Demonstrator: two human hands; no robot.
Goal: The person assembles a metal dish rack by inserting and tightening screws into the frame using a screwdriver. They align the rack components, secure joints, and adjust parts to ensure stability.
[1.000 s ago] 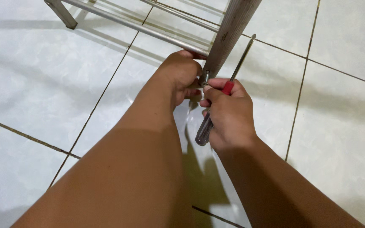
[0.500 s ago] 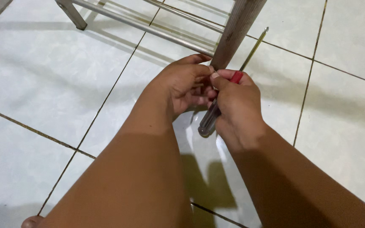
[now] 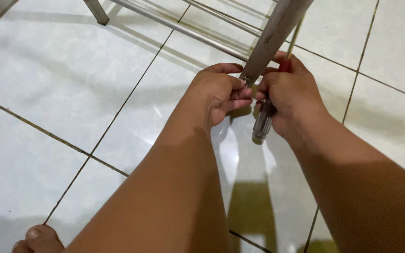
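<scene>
Two hands work at the foot of a metal leg.

The grey leg (image 3: 275, 40), upper middle of the frame, is pinched by the left hand (image 3: 219, 91) to steady it. The right hand (image 3: 289, 93) grips a screwdriver (image 3: 262, 122), handle down, above the white tiled floor (image 3: 48, 93).

Bright, even light falls from overhead, and the glossy white floor tiles (image 3: 48, 93) throw it back as a pale patch of glare between the forearms. Soft shadows lie under both arms, dark and greenish near the lower edge. The metal leg (image 3: 277, 33) casts a faint grey shadow across the tile. Focus holds sharp on the left hand (image 3: 219, 91) and right hand (image 3: 289, 96); the near forearms go slightly soft. No marked edge distortion.
</scene>
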